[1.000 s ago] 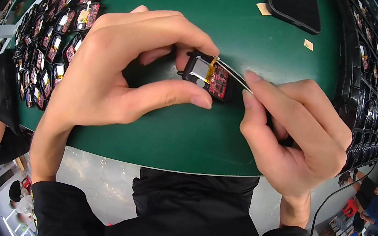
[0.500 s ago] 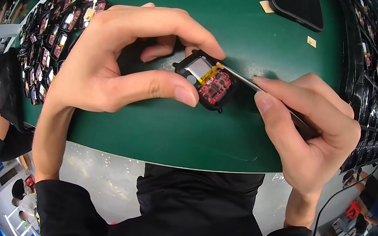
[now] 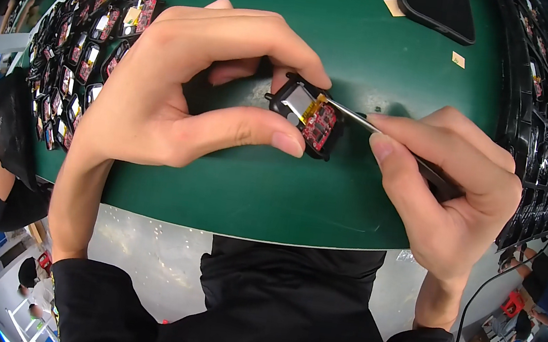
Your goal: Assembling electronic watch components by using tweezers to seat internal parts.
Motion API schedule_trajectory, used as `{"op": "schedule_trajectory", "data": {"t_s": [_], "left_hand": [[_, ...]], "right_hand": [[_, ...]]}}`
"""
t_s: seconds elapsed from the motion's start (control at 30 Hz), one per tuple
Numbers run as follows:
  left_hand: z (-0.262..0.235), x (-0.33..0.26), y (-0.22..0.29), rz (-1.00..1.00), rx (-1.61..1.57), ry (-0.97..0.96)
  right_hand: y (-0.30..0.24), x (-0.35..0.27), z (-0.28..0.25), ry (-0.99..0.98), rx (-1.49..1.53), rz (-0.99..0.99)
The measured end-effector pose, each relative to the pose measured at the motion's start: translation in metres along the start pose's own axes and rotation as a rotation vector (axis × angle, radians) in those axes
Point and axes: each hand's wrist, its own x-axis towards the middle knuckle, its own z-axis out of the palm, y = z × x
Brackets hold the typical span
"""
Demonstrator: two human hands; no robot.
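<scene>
Between the thumb and fingers of my left hand (image 3: 182, 84) is a small black device housing (image 3: 324, 154), held tilted above the green table. Inside it show a silver battery (image 3: 298, 100), yellow tape and a red circuit board (image 3: 321, 126). My right hand (image 3: 450, 186) pinches a pair of metal tweezers (image 3: 352, 116). Their tip meets the yellow tape (image 3: 321, 100) at the housing's upper edge. Whether the tips grip anything there is too small to tell.
Rows of similar open devices (image 3: 89, 63) cover the left side of the green table (image 3: 249, 202). Black trays (image 3: 543, 149) with more parts line the right. A dark phone (image 3: 437, 10) and small paper pieces (image 3: 459, 60) lie at the back. Other people sit beyond both sides.
My left hand has shifted slightly right with the device, which is now turned a little more on edge. The tweezers stay at the yellow tape.
</scene>
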Motion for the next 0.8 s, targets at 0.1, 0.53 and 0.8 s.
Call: {"op": "schedule_trajectory", "data": {"t_s": [0.1,0.53,0.8], "left_hand": [[0.0003,0.0006,0.0027,-0.005,0.016,-0.007],[0.0002,0.0025,0.0032,0.030,0.078,-0.025],[0.0017,-0.0002,0.0061,0.022,0.074,-0.007]], "right_hand": [[-0.0013,-0.0006,-0.0010,-0.020,-0.011,0.020],[0.0020,0.0005,-0.0015,-0.028,-0.045,-0.041],[-0.0005,-0.0013,0.0013,-0.001,-0.064,-0.103]]}}
